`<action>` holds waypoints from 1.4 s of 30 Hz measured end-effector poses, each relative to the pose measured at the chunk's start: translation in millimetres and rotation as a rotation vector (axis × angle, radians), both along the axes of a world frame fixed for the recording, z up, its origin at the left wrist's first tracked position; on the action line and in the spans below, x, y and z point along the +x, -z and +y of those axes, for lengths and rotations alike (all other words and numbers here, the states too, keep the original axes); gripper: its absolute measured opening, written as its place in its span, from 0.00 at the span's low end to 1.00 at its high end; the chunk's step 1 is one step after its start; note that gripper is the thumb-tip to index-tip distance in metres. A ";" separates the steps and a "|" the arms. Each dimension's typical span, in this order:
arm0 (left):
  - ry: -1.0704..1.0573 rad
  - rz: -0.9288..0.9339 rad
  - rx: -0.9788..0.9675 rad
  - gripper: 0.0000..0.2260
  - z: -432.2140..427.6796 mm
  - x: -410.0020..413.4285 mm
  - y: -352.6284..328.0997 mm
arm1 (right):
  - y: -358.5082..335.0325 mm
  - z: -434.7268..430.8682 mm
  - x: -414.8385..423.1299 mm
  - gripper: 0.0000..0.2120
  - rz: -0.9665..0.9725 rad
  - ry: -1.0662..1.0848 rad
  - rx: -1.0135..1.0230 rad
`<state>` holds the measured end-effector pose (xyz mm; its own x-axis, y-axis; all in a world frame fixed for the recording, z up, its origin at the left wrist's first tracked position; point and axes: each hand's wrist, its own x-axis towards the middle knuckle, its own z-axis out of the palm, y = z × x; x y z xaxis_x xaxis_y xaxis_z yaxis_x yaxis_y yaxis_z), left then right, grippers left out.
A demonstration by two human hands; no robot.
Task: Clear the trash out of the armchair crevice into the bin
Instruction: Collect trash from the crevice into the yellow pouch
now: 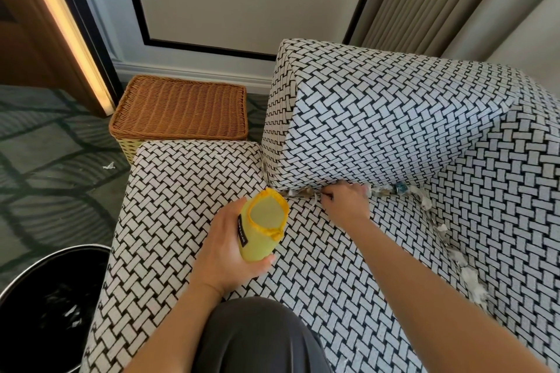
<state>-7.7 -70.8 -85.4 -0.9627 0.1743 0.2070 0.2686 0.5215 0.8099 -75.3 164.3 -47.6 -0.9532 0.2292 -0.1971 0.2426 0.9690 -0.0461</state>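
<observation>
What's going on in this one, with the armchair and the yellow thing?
A person with one knee on the patterned armchair is working trash out of the gap beside the seat cushion. The right hand reaches with curled fingers into the crevice; whether it has hold of a piece is unclear. The left hand grips an open yellow pouch next to it. Paper scraps and a blue piece lie along the crevice. The black bin on the floor holds some white scraps.
</observation>
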 end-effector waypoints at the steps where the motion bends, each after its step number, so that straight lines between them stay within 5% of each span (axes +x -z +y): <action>1: 0.000 0.002 -0.003 0.40 0.0 -0.1 0.0 | 0.8 -2.6 -0.4 0.17 -0.023 0.015 0.012; 10: 0.001 0.026 0.002 0.40 0.6 0.2 -1.2 | 4.1 -11.3 -5.4 0.18 0.018 0.241 -0.159; 18: 0.021 0.062 0.006 0.39 0.3 -0.8 0.1 | 12.9 -6.1 4.8 0.16 0.220 0.234 -0.228; 22: 0.002 0.062 -0.007 0.39 0.0 -0.2 0.7 | 14.5 -4.7 19.4 0.09 0.370 0.243 -0.428; 29: -0.022 0.118 -0.062 0.38 1.5 0.1 -3.6 | -40.0 -45.5 56.6 0.02 0.433 0.110 -1.092; 35: -0.097 0.103 -0.129 0.41 2.9 3.1 -5.1 | -60.7 -82.0 51.4 0.04 0.283 -0.214 -0.920; 39: -0.283 0.064 -0.161 0.43 0.2 3.2 -8.8 | -56.0 -87.2 33.6 0.06 0.358 -0.183 -0.865; 42: -0.449 0.012 -0.140 0.43 -4.3 4.8 -13.4 | -56.0 -98.1 11.2 0.08 0.460 -0.301 -0.644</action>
